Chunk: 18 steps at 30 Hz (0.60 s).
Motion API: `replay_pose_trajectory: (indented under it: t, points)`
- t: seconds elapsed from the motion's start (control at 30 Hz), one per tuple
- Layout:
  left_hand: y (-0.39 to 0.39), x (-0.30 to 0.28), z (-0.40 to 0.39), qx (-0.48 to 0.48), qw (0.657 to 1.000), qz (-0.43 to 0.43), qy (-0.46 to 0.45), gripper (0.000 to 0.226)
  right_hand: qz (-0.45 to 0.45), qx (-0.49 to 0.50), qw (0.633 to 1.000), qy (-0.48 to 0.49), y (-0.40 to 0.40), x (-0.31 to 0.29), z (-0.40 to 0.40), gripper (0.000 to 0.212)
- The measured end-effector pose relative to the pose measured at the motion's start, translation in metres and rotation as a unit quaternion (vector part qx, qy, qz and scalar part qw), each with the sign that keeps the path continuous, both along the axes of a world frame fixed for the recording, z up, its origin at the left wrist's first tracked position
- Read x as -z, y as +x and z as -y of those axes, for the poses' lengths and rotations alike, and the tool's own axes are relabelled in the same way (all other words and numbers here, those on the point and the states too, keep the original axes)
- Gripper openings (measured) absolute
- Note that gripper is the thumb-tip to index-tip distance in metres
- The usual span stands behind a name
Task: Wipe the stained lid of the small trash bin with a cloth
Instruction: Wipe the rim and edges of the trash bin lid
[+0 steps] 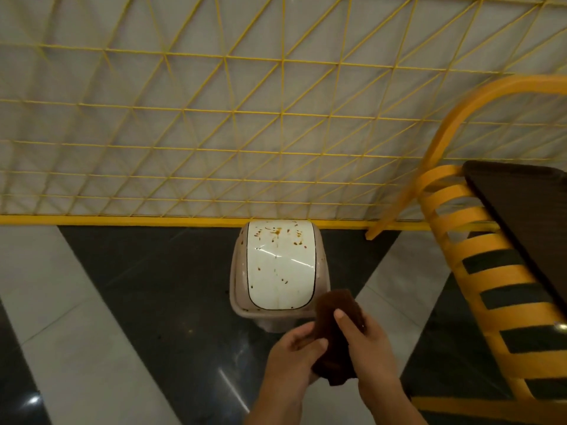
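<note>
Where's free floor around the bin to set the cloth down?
Bare floor left of the trash bin, and the strip between bin and yellow chair. Behind is tight: the bin nearly meets the yellow fence rail.

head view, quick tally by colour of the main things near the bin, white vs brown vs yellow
white: 1, the bin lid
brown: 1, the cloth, held by the left hand and right hand
yellow: 2, the chair and the wire fence
total: 4
</note>
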State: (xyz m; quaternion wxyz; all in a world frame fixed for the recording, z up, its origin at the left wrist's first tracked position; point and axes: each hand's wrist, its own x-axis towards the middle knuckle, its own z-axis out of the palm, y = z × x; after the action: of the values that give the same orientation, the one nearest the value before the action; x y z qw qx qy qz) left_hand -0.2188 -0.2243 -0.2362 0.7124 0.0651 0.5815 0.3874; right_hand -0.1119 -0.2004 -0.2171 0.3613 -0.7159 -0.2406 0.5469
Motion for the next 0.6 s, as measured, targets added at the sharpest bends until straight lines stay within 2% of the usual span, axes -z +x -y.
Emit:
replay_pose_trajectory:
  t: [0.1,0.2,0.3,0.47,0.6]
  points:
    - [0.001,0.01,-0.007,-0.047,0.998,0.015,-0.048,0.023,0.026,0.026,0.999,0.016,0.007,0.003,-0.016,0.016]
    - [-0.001,0.019,-0.011,-0.098,0.99,0.044,-0.094,0.04,0.078,0.039,0.996,0.009,0.017,0.013,-0.025,0.026]
    - [-0.008,0.03,-0.013,-0.146,0.982,0.043,-0.108,0.047,0.115,0.012,0.993,-0.015,0.014,0.023,-0.025,0.037]
    - [-0.019,0.044,-0.023,-0.21,0.974,0.013,-0.082,0.047,0.159,-0.043,0.986,0.003,0.009,0.036,-0.025,0.042]
    - [-0.021,0.051,-0.026,-0.215,0.975,0.007,-0.058,0.043,0.165,-0.059,0.984,0.025,0.008,0.042,-0.027,0.038]
